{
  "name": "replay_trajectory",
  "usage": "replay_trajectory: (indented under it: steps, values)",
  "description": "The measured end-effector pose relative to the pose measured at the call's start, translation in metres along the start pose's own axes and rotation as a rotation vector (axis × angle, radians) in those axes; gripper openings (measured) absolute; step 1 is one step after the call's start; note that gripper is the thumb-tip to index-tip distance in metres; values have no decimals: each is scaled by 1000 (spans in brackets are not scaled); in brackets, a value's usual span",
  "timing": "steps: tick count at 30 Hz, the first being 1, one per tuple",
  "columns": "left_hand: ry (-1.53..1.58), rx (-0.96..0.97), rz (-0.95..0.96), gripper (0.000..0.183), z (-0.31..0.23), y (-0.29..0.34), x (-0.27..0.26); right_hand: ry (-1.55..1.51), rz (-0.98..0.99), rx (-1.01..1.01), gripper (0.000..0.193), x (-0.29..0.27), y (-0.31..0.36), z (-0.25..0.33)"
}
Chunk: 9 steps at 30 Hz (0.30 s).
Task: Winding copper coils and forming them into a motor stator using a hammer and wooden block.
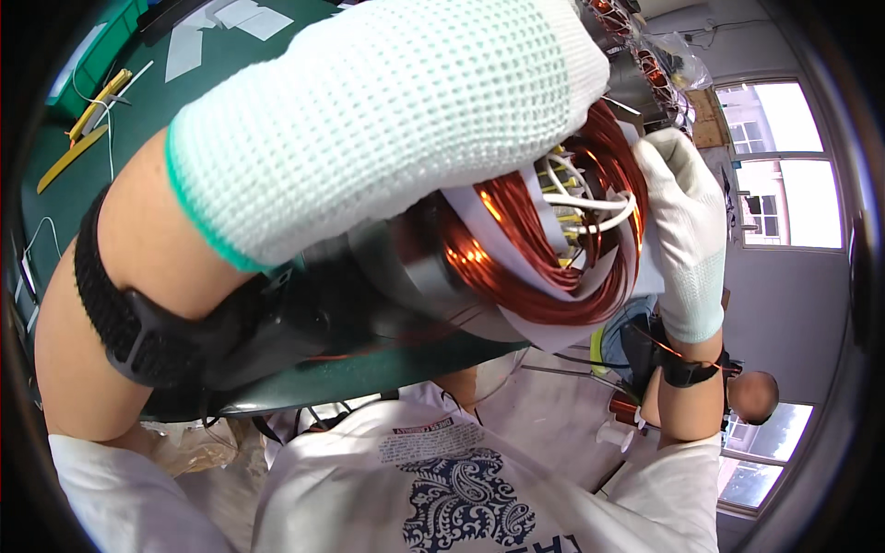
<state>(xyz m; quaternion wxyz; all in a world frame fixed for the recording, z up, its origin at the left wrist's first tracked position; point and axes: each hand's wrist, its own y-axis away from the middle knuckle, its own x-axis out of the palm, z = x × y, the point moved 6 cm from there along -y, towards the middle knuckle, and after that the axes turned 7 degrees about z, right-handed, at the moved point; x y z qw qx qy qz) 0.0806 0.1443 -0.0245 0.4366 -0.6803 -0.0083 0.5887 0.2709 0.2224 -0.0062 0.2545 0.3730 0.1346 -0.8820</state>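
Note:
A motor stator point(419, 276) lies on its side in the middle, its end ringed by a thick copper winding point(553, 300). White insulating paper point(521, 230) stands between the coil bundles, and white lead wires point(590, 203) loop inside the ring. My left hand point(442, 92), in a white dotted glove with a green cuff, reaches across the top of the stator; its fingers are hidden from view. At the right side of the winding, my right hand point(678, 184), in a white glove, has its fingers curled together beside the coil. What they pinch is hidden.
More wound stators point(645, 78) stand at the far right. The green table point(369, 373) carries white paper sheets point(244, 18), a yellow-handled tool point(100, 106), a curved yellow strip point(72, 158) and a green bin point(92, 60). Another person point(751, 396) and a copper wire spool point(625, 408) are at lower right.

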Motion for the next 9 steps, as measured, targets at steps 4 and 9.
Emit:
replay_trajectory:
  steps: [4,9]
  values:
    - [45,59,10,36,0,-9,11,-199,-65,220,19,-10,23,-17]
    - [-44,57,85,47,-11,-15,-27,-70,86,29,22,0,0,8]
